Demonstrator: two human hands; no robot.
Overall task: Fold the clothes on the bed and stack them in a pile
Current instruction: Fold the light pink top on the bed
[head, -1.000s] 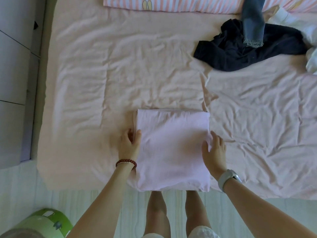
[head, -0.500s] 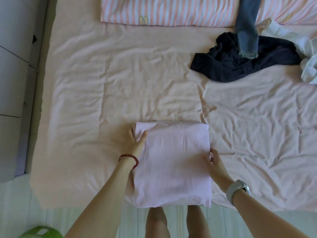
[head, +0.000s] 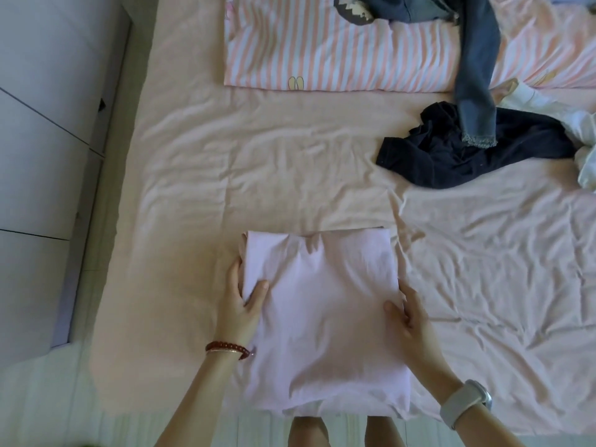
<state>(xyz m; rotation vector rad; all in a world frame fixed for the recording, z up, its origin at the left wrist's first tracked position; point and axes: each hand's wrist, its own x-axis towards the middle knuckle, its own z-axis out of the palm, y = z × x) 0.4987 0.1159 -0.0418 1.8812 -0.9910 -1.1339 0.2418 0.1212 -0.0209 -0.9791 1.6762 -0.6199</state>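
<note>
A pale pink folded garment (head: 325, 321) lies at the near edge of the bed (head: 258, 162). My left hand (head: 240, 304) grips its left edge, thumb on top and fingers underneath. At the right edge, my right hand (head: 411, 321) holds the cloth the same way, with the thumb over it. The garment's far end is bunched and slightly raised. Unfolded clothes lie at the far right: a dark navy garment (head: 467, 150), blue jeans (head: 474, 69) draped over it, and a white garment (head: 580, 130).
A pink-and-white striped pillow (head: 322, 50) lies across the head of the bed. Grey cabinets (head: 42, 156) stand along the left side. The near mattress edge is just below the garment, with my legs on the pale floor beyond it.
Both hands went from resting beside the garment to gripping its side edges. The garment's far end has wrinkled and lifted a little. The camera has tilted toward the pillow.
</note>
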